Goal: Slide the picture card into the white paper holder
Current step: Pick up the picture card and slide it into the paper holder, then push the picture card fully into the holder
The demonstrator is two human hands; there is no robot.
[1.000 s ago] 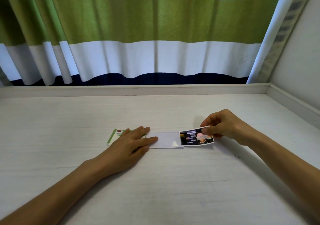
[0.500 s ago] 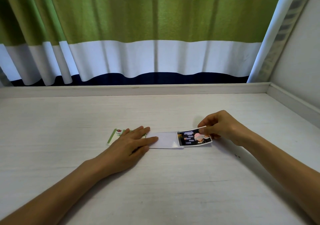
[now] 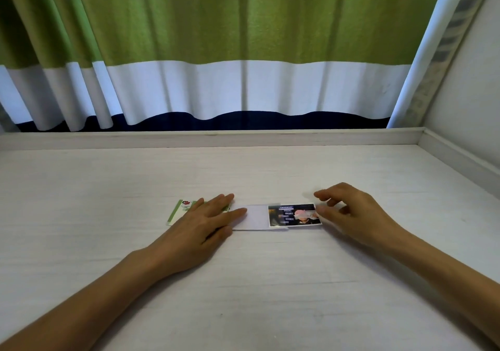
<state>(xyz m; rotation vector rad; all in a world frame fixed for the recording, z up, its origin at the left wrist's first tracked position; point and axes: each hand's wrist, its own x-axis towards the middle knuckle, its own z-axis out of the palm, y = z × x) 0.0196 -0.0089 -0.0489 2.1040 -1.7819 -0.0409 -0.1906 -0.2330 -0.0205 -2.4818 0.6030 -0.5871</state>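
The picture card [image 3: 293, 215], dark with a pink figure and a white border, lies flat on the desk. Its left end is tucked into the open right end of the white paper holder [image 3: 255, 216], under a thin see-through flap. My left hand [image 3: 200, 231] rests flat, palm down, on the holder's left part, with its fingers spread. My right hand [image 3: 354, 215] hovers at the card's right edge with fingers apart; the thumb tip touches or nearly touches that edge, and nothing is pinched.
A green-and-white card [image 3: 180, 210] lies partly under my left hand. The pale wooden desk [image 3: 243, 296] has a raised ledge [image 3: 216, 137] at the back and along the right side [image 3: 460, 161]. A striped curtain [image 3: 243, 53] hangs behind.
My right hand pushed the picture card leftward so its end entered the holder, then let go and opened its fingers. The left hand stayed pressed on the holder.
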